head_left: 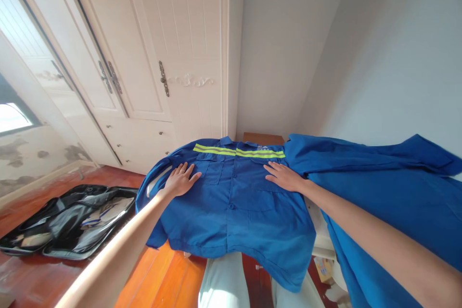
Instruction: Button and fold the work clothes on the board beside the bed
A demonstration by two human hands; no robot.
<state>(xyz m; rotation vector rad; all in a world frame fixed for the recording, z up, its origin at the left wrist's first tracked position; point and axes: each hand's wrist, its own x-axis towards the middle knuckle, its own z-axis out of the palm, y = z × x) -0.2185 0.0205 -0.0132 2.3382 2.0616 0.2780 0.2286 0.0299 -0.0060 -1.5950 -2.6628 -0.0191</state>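
A blue work shirt (234, 207) with yellow-green reflective stripes across the chest lies spread flat in front of me, buttons up. My left hand (179, 180) lies flat on its left chest pocket, fingers stretched out. My right hand (283, 176) rests palm down on the right chest, fingers spread. Neither hand holds anything. More blue garments (378, 187) lie heaped to the right, touching the shirt's sleeve.
An open black suitcase (65, 224) with clothes lies on the red wooden floor (159, 279) at left. White wardrobe doors (169, 43) stand behind the shirt. A grey wall (325, 48) fills the right. My light trousers (220, 284) show below the shirt.
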